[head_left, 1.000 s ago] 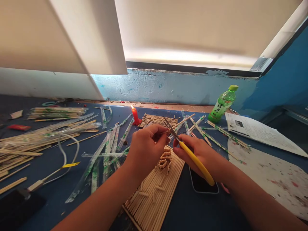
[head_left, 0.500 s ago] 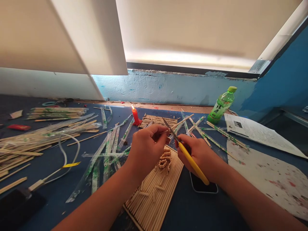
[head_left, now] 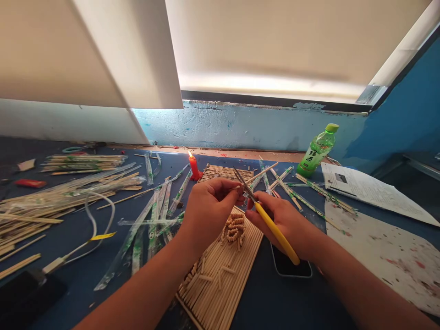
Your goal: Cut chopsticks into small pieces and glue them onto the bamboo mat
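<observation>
1. Sticks lie in bundles at the left of the frame; a snagged cable could drag loose ones.
2. Plastic wrappers spread left of centre, one close to the lit candle. A knock could bring flame to plastic.
3. Left hand, at centre: thumb and forefinger pinched together on a tiny pale piece, mostly hidden. It could spring away if squeezed off-centre.
4. Stick panel, lower centre, carries a knobbly stack and loose short pieces; a dropping wrist could scatter them.
5. Right hand, right of centre: fingers curled around yellow-handled scissors, blades slightly parted beside the left fingertips. A slip could nick skin.
6. Phone sits below the handles, exposed should they fall.
</observation>
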A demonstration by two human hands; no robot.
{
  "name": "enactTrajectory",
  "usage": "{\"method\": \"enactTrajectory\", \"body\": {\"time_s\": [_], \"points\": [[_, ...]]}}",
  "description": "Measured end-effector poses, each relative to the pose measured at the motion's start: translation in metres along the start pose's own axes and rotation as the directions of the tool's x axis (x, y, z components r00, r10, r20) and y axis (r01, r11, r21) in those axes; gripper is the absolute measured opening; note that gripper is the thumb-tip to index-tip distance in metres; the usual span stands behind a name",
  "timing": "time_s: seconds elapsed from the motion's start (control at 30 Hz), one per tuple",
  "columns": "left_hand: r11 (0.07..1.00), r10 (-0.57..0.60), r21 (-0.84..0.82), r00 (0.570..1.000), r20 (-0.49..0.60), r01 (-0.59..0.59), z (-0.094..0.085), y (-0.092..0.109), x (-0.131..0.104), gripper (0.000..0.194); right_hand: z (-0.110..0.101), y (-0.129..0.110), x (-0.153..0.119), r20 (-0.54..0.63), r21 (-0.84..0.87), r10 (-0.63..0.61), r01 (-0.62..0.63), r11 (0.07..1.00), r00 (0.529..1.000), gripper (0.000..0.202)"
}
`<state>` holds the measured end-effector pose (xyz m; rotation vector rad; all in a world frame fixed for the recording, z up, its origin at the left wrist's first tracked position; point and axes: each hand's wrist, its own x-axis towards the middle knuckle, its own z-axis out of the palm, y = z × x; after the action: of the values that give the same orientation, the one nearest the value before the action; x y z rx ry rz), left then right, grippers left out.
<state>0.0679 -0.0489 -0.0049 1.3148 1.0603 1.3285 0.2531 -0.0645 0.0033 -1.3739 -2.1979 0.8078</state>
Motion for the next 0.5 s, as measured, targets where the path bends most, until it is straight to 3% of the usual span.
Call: {"method": "enactTrajectory", "body": {"time_s": [0.2, 0.5], "points": [[0.959, 0.098, 0.272, 0.995, -0.037, -0.084, 0.0002, -0.0055, -0.0044, 0.013, 0.0026, -0.0008, 0.0025, -0.013, 0.020, -0.017, 0.017, 1.000, 1.000, 0.022], [0.947, 0.124, 0.301, 0.992, -0.020, -0.112, -0.0006, -0.0044, -0.0045, 0.015, 0.0064, 0.0016, -0.0004, -0.078, -0.064, -0.007, 0.002, 0.998, 0.997, 0.016]]}}
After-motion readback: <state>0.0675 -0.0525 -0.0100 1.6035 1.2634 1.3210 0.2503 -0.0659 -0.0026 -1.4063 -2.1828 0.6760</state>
